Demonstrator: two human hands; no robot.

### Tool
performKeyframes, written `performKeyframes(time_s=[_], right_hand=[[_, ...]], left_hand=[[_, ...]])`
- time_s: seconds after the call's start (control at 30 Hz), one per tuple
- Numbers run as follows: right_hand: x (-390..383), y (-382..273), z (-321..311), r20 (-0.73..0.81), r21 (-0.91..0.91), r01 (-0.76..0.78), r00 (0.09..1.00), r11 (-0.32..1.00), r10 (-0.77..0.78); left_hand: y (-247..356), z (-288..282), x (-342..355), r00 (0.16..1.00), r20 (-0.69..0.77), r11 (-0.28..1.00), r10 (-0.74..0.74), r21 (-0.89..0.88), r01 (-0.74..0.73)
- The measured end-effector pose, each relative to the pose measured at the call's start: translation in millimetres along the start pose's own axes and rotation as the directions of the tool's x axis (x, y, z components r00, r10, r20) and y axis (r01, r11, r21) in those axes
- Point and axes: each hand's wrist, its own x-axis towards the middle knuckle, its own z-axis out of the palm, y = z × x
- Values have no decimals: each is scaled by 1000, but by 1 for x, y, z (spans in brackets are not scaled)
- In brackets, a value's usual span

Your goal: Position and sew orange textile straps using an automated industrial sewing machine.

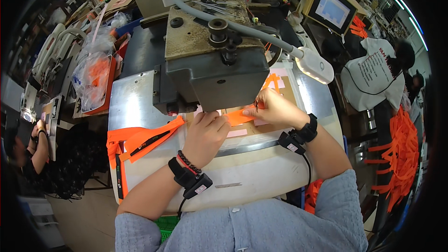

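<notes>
An orange fabric strap (239,117) stretches between my two hands, just below the front of the industrial sewing machine's dark head (219,81). My right hand (276,108) pinches the strap's right part between thumb and fingers. At the strap's left end, my left hand (205,134) has its fingers bent and pressed on the fabric; the fingertips are partly hidden. Beneath lies a tan template board (268,129) with pale pink patches, on the metal work plate. Left of my left hand, several orange straps with black labels (147,141) lie in a pile, some hanging over the table edge.
A white lamp (315,65) on a grey flexible arm reaches over the right side. Behind stands a control screen (332,10). Orange straps (396,154) hang in a bundle at right, near a white printed bag (373,74). An orange bin (106,88) holds plastic bags. Another person's hands (39,128) work at far left.
</notes>
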Motion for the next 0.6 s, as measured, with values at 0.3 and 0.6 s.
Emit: performKeyframes(time_s=[0.3,0.6], right_hand=[[9,8,15,-47,236,-185,978,954,201],[16,22,20,-143,68,-33,989,997,42]], left_hand=[[21,5,-9,995,92,998,-41,-45,45],[22,3,-10,980,131,988,-149,-14,152]])
